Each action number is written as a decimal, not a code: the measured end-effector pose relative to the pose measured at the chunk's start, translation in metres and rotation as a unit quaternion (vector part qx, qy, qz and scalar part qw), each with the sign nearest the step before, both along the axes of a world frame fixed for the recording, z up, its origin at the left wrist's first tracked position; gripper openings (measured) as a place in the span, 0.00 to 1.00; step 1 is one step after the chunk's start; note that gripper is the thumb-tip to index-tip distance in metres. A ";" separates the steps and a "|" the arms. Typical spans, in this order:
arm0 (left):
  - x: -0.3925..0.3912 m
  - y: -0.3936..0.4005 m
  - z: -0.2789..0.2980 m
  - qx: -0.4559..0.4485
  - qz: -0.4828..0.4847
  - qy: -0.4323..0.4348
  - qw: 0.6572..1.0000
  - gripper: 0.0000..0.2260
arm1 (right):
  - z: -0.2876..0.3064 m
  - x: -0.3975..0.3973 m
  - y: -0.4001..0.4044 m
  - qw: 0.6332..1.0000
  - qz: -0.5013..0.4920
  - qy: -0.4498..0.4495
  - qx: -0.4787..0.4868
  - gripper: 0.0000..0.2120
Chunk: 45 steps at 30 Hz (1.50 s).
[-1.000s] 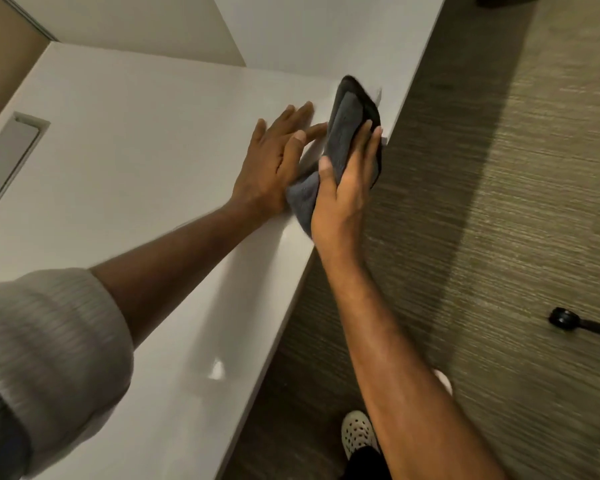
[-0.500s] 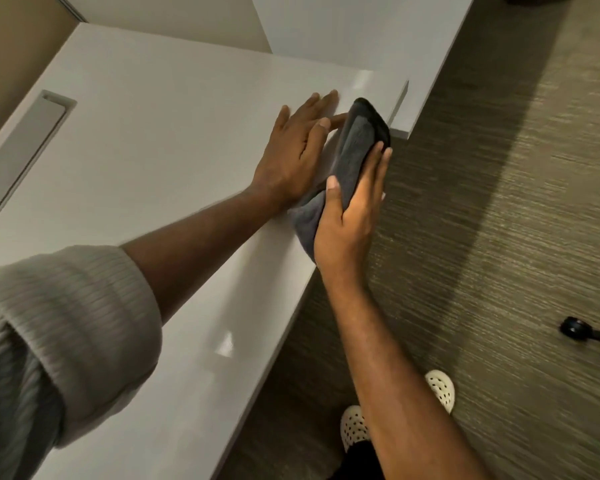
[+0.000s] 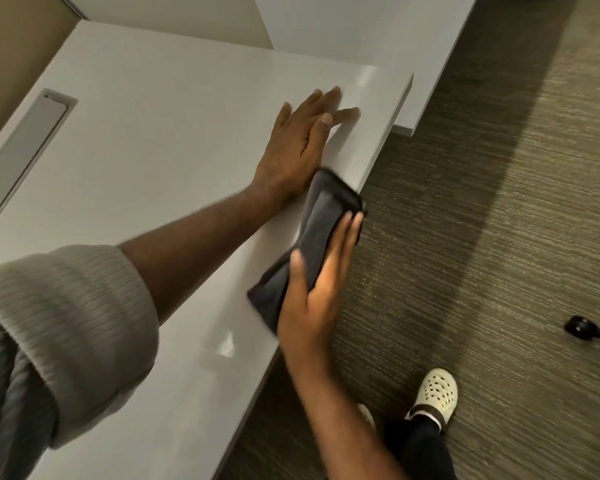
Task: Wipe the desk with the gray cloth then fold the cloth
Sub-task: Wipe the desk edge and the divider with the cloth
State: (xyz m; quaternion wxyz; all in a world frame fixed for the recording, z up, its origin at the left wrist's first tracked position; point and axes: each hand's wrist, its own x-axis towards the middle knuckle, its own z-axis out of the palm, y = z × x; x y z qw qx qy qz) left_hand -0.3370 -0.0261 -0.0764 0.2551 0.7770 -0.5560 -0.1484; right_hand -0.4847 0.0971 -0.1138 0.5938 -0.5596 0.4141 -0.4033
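Note:
The gray cloth (image 3: 317,226) lies bunched over the right edge of the white desk (image 3: 146,157). My right hand (image 3: 321,285) holds it against that edge, thumb on the desk side and straight fingers along the outer side. My left hand (image 3: 300,147) lies flat on the desk top, fingers spread, just beyond the cloth and apart from it.
A long recessed slot (image 3: 32,140) runs along the desk's left side. A second white surface (image 3: 371,26) adjoins the far end. Carpet (image 3: 482,237) lies to the right, with my shoes (image 3: 435,393) and a black chair caster (image 3: 579,327) on it.
My right hand has slid the cloth toward me along the desk's edge, away from the far corner. The left hand stays flat in place, and the cloth no longer touches it.

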 end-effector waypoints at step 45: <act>0.007 -0.003 -0.016 -0.039 0.018 -0.018 0.999 0.30 | 0.002 0.012 -0.097 0.993 0.031 0.088 -0.077 0.34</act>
